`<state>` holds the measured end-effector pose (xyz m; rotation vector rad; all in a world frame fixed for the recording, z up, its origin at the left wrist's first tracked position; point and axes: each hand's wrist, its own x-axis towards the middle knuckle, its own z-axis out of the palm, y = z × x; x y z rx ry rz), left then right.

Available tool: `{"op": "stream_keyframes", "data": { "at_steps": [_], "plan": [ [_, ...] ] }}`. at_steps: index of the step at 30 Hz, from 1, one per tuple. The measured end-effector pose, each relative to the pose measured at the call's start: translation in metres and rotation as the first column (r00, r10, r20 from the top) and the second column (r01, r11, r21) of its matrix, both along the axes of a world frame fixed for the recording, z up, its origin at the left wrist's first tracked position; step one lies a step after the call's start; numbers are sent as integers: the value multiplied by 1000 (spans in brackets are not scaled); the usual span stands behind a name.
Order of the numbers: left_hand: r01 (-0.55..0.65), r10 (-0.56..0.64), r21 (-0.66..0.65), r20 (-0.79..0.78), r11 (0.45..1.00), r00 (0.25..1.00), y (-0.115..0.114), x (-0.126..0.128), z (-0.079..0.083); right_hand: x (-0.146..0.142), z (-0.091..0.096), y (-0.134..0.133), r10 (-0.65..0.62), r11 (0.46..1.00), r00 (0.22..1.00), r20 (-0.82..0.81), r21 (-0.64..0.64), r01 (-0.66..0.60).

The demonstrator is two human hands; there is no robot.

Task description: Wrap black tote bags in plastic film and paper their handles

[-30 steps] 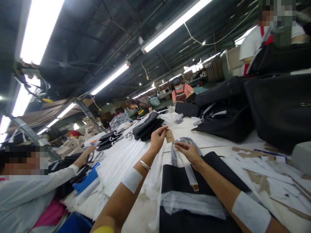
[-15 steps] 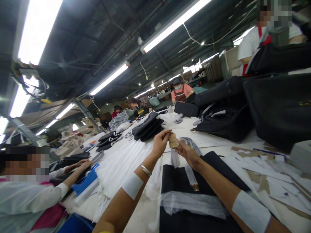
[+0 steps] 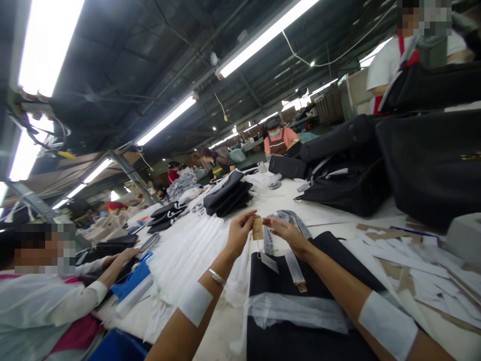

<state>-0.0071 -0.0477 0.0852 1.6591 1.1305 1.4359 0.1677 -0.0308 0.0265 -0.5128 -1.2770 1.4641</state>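
Between the fingers of my left hand (image 3: 240, 231) is a small brown card tag (image 3: 257, 228), held upright by its edge. A white label (image 3: 269, 261) dangles below it on a thin string. Just to the right, my right hand (image 3: 287, 234) has its fingers stretched out, apart from the tag. Under both hands lies a flat black bag (image 3: 296, 346), with a translucent wrap (image 3: 300, 312) across it. A pale strip (image 3: 293, 268) with a brown end rests on its upper part. Behind my right hand is a grey-patterned strap (image 3: 296, 220).
White sheets (image 3: 191, 250) spread to my left, with a blue object (image 3: 130, 281) beside a co-worker (image 3: 41, 306). Stacked black pieces (image 3: 227, 195) lie farther back. Large black bags (image 3: 349, 185) stand at the right, above paper scraps (image 3: 417, 271). Other people work across the table.
My right hand has let go of the tag and its fingers have straightened. My left hand, still holding the tag, has shifted slightly left and down; the white label has swung.
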Motion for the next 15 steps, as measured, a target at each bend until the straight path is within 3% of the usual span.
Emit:
{"op": "stream_keyframes", "data": {
  "at_steps": [3,6,11,15],
  "plan": [
    [-21,21,3,40,1000,999,0,0,4,-4,-1,-6,87,993,991,105,76,-95],
    [-24,24,13,67,1000,998,0,0,6,-4,-2,-7,97,989,981,169,98,-114],
    [-5,6,-5,149,1000,989,1,-8,2,2,-2,3,38,997,999,-20,-65,-40],
    [27,-20,-24,233,999,972,2,-17,-3,2,-1,3,78,995,996,-51,-55,-81]
  ]
}}
